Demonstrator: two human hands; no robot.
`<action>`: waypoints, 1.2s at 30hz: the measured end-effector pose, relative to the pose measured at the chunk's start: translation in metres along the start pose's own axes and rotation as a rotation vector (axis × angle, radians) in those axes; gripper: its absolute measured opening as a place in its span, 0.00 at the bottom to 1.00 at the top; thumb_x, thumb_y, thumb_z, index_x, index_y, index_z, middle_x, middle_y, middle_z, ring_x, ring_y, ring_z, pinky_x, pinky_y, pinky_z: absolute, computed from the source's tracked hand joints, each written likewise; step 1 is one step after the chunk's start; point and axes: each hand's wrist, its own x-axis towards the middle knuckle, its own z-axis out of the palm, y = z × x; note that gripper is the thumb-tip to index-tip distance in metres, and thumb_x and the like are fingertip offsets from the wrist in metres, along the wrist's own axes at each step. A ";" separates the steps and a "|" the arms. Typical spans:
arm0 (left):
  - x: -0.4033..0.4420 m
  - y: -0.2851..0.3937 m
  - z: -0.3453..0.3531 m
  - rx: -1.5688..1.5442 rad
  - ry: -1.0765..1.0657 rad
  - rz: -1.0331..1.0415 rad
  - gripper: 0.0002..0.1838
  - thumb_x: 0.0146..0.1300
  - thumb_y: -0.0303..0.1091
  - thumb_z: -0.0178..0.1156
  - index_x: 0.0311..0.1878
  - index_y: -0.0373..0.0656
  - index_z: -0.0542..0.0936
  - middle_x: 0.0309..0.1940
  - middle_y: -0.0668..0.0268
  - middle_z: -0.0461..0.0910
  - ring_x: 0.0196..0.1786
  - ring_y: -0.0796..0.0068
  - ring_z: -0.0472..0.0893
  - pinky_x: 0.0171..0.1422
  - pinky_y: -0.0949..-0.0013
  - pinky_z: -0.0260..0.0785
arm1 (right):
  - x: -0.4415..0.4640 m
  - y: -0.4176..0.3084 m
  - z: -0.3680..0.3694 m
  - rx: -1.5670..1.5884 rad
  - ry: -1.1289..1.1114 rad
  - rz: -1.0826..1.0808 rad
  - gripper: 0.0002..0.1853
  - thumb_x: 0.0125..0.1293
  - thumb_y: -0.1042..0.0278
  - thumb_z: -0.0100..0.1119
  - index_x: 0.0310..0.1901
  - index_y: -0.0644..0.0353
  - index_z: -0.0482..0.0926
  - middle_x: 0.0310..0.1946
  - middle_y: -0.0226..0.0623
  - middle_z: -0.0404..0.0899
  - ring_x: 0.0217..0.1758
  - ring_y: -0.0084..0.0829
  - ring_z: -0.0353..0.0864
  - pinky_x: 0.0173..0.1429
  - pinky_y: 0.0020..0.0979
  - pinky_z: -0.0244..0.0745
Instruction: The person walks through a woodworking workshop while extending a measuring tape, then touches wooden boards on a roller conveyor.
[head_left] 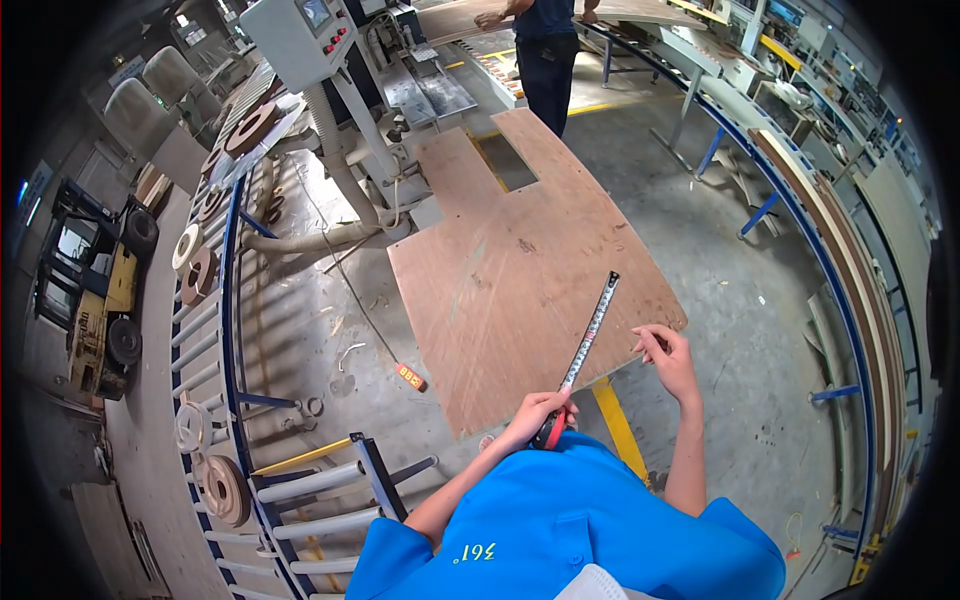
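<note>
Tape measure (548, 432): red and black case at the board's near edge, in front of the blue shirt (600, 500); blade (592, 330) drawn out, slanting over the board toward its right side, tip free. Whether the blade touches the wood cannot be told.
Left hand (538, 412): fingers closed round the case, thumb by the blade's mouth.
Right hand (668, 352): raised by the board's near right corner, apart from the blade; fingers half curled. Whether they pinch anything cannot be told.
Board (520, 290): large brown wooden sheet, scuffed, with a rectangular notch cut in from its far edge; support mostly hidden.
Stage, as judged: blade extended but not lined up with any edge; laying it along one would call for a steady case and a guided tip.
Left of board: control box (292, 45) on its machine; ribbed hose (325, 240); orange display (411, 377) with a cable, near the left edge.
Roller conveyor (197, 350): farther left, bearing coiled rolls (228, 490); forklift (100, 290) beyond.
Right of board: curved blue-framed line (740, 128) carrying long strips (830, 210).
In the way: machine and hose crowd the far left side; near rollers (310, 482) flank the wearer's left; a co-worker (546, 75) stands past the far edge.
</note>
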 end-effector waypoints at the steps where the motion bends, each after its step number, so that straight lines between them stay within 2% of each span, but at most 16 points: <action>1: -0.001 0.000 -0.001 -0.009 -0.005 -0.002 0.19 0.63 0.44 0.46 0.29 0.36 0.76 0.21 0.66 0.76 0.24 0.83 0.73 0.29 0.81 0.64 | -0.001 0.001 0.000 0.001 0.006 -0.001 0.10 0.61 0.68 0.50 0.37 0.64 0.76 0.22 0.28 0.73 0.23 0.14 0.66 0.28 0.16 0.62; 12: -0.010 -0.007 0.007 -0.007 -0.089 -0.138 0.21 0.62 0.46 0.46 0.29 0.36 0.76 0.21 0.66 0.75 0.24 0.82 0.72 0.28 0.80 0.64 | -0.056 0.007 0.000 -0.031 0.140 0.112 0.09 0.61 0.67 0.49 0.37 0.63 0.76 0.23 0.28 0.73 0.23 0.15 0.65 0.28 0.17 0.61; 14: 0.000 -0.015 0.013 -0.012 -0.172 -0.185 0.21 0.62 0.47 0.46 0.29 0.37 0.76 0.20 0.66 0.75 0.22 0.83 0.72 0.26 0.80 0.64 | -0.071 0.008 -0.014 -0.052 0.164 0.148 0.09 0.61 0.67 0.49 0.37 0.63 0.76 0.23 0.27 0.73 0.23 0.15 0.65 0.28 0.17 0.61; 16: 0.013 -0.021 0.031 -0.012 -0.213 -0.210 0.21 0.62 0.47 0.46 0.29 0.37 0.76 0.20 0.67 0.75 0.21 0.83 0.71 0.25 0.80 0.63 | -0.083 0.013 -0.042 -0.073 0.257 0.204 0.09 0.60 0.68 0.49 0.36 0.65 0.75 0.22 0.29 0.73 0.23 0.15 0.65 0.29 0.17 0.62; 20: 0.046 -0.024 0.077 0.010 -0.194 -0.243 0.21 0.62 0.47 0.46 0.29 0.38 0.75 0.19 0.67 0.75 0.20 0.83 0.71 0.24 0.80 0.63 | -0.095 0.042 -0.118 -0.072 0.406 0.186 0.09 0.60 0.68 0.49 0.37 0.65 0.75 0.23 0.29 0.73 0.24 0.15 0.65 0.29 0.17 0.62; 24: 0.112 -0.042 0.143 0.033 -0.228 -0.280 0.21 0.63 0.48 0.44 0.29 0.38 0.74 0.20 0.67 0.74 0.20 0.81 0.71 0.24 0.79 0.63 | -0.096 0.080 -0.183 0.053 0.442 0.263 0.09 0.61 0.68 0.48 0.37 0.65 0.75 0.23 0.29 0.73 0.24 0.15 0.65 0.28 0.17 0.62; 27: 0.156 -0.055 0.206 -0.033 -0.159 -0.331 0.21 0.62 0.48 0.44 0.29 0.39 0.74 0.19 0.67 0.73 0.19 0.80 0.71 0.24 0.79 0.63 | -0.103 0.103 -0.233 0.033 0.395 0.276 0.10 0.61 0.66 0.49 0.37 0.63 0.75 0.24 0.28 0.73 0.24 0.15 0.65 0.28 0.17 0.62; 29: 0.186 -0.052 0.241 -0.021 -0.176 -0.352 0.21 0.62 0.49 0.45 0.29 0.39 0.73 0.20 0.68 0.73 0.20 0.80 0.71 0.24 0.79 0.63 | -0.107 0.105 -0.262 0.018 0.372 0.286 0.10 0.61 0.65 0.49 0.37 0.62 0.75 0.24 0.28 0.73 0.23 0.15 0.66 0.28 0.17 0.61; 32: 0.226 -0.046 0.289 -0.033 -0.219 -0.378 0.21 0.61 0.50 0.45 0.29 0.39 0.73 0.20 0.68 0.72 0.21 0.80 0.71 0.25 0.79 0.64 | -0.112 0.107 -0.315 0.041 0.472 0.295 0.10 0.61 0.68 0.48 0.37 0.65 0.75 0.23 0.29 0.73 0.24 0.15 0.65 0.28 0.18 0.62; 36: 0.280 -0.032 0.330 -0.005 -0.218 -0.372 0.21 0.60 0.52 0.46 0.29 0.40 0.73 0.21 0.69 0.73 0.23 0.80 0.71 0.26 0.77 0.64 | -0.094 0.120 -0.376 -0.009 0.474 0.350 0.10 0.61 0.68 0.48 0.37 0.65 0.75 0.24 0.30 0.74 0.24 0.16 0.67 0.29 0.18 0.63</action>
